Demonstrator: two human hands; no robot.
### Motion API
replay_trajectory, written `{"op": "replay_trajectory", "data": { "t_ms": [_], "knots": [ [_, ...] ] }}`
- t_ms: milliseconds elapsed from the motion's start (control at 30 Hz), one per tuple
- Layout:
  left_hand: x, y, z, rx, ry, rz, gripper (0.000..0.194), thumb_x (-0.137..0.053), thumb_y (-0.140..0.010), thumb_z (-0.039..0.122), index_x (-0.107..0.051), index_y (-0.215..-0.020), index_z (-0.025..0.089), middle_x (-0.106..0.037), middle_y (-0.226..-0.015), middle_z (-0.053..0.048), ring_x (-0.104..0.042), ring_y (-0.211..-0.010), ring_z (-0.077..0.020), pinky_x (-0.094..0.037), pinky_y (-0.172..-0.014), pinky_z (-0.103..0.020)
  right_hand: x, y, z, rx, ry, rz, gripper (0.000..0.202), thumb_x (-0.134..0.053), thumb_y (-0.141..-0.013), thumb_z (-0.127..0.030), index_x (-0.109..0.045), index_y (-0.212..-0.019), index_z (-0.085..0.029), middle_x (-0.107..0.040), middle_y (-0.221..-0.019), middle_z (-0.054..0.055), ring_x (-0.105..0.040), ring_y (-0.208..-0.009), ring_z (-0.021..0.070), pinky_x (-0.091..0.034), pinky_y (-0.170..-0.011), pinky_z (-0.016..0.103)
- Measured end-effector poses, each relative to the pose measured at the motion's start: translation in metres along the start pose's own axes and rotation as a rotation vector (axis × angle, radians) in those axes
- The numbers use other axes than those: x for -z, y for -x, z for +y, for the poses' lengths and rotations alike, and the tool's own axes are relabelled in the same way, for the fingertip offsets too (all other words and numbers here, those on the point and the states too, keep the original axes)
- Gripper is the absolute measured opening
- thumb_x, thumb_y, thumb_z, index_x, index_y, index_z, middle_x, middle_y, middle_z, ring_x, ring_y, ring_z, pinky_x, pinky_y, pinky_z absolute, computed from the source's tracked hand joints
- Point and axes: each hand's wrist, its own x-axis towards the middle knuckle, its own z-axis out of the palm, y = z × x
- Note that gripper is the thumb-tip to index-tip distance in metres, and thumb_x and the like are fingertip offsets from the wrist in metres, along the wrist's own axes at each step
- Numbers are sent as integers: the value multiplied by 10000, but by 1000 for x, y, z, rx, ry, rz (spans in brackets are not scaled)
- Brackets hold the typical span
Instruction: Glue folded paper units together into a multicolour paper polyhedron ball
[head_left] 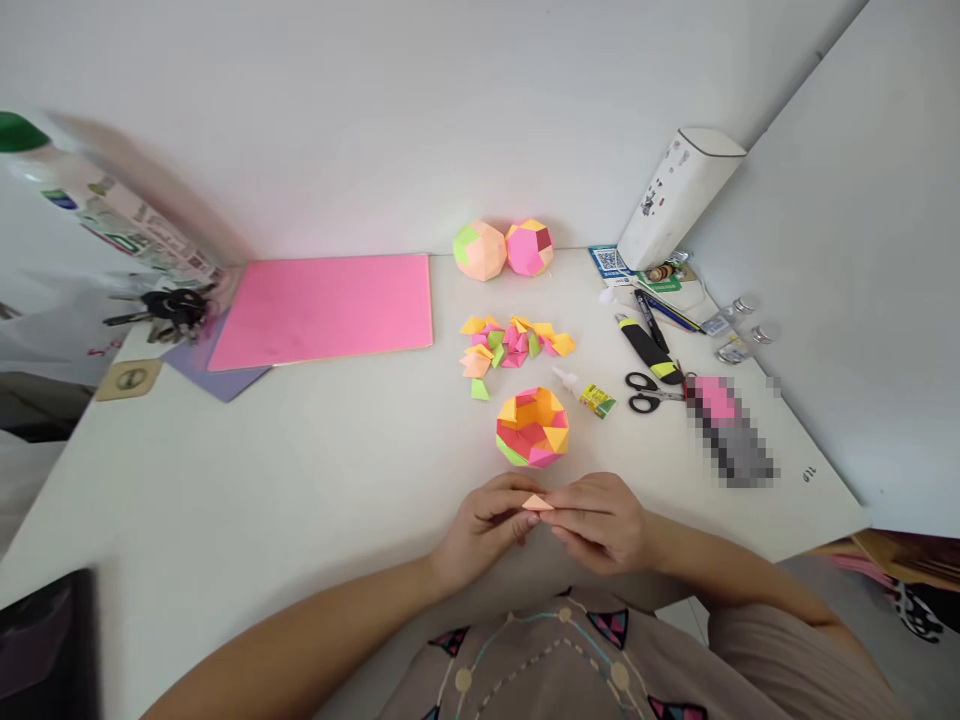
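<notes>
Between my two hands, near the table's front edge, is a small peach folded paper piece (538,503). My left hand (487,525) pinches its left end between thumb and fingers, while my right hand (600,520) grips the right end. Just beyond my fingers stands an open paper bowl (534,462) of joined orange, pink and green folds. Behind it lies a loose pile of small folded paper pieces (514,342) in orange, pink, green and peach. A small glue bottle (596,400) rests on its side to the right of the bowl.
Two finished paper balls (480,251) sit against the wall. Pink paper sheets (322,310) lie at back left, beside keys (176,310) and a tall bottle (127,215). At right are scissors (643,393), a cutter (649,348), pens, small glass bottles and a white box (671,200).
</notes>
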Motion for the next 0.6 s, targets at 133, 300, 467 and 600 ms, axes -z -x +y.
{"op": "replay_trajectory", "data": {
  "t_ms": [133,300,467,600],
  "knots": [
    [-1,-1,-2,65,107,46,185,-674,-778,329,-719,-885,185,-583,-981,-76,-578,-658,-110,-501,-501,-228,1,-2,1,31,73,-51,224,-532,-805,-106,-617,-1012,-125,-736,-894,98,-690,-726,144,-520,-553,249],
    [-1,-3,1,145,137,31,222,-661,-787,364,-663,-776,143,-582,-834,-29,-552,-523,-72,-467,-486,-238,11,-4,7,73,59,-197,152,-526,-824,-178,-634,-930,-195,-732,-771,30,-616,-526,122,-447,-456,256],
    [-2,-4,3,229,115,-61,268,-631,-809,390,-604,-771,126,-622,-763,-34,-539,-516,-68,-432,-475,-212,34,0,36,-305,228,182,153,-516,-855,-191,-649,-908,-247,-713,-786,44,-656,-716,192,-531,-683,354],
    [-1,-5,0,174,120,-87,258,-649,-796,369,-570,-740,130,-598,-828,-35,-523,-498,-51,-428,-460,-212,27,10,69,-557,492,91,395,-614,-795,-368,-584,-1135,-167,-626,-1132,168,-570,-1063,325,-470,-907,512]
  ]
}}
